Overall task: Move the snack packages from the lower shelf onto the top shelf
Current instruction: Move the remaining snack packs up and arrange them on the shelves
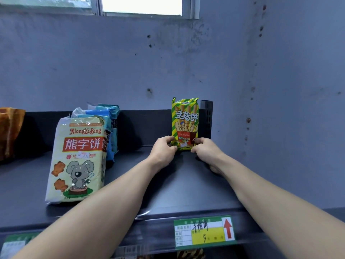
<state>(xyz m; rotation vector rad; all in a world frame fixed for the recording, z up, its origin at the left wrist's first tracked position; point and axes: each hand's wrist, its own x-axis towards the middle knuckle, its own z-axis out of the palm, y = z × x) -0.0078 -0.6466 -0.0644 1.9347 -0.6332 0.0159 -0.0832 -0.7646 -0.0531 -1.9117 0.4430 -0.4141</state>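
Observation:
A green and yellow striped snack package point(185, 120) stands upright at the back right of the dark top shelf point(186, 187), against the back panel. My left hand point(164, 150) grips its lower left corner. My right hand point(206, 149) grips its lower right corner. Both forearms reach in over the shelf's front edge. Below the shelf edge, a sliver of another snack package point(190, 254) shows on the lower shelf, mostly hidden.
A cream bear-biscuit bag point(78, 157) stands at the left, with blue packages point(110, 126) behind it. An orange-brown bag point(9, 131) sits at the far left. A green price label point(204, 231) hangs on the shelf front. A grey wall rises behind.

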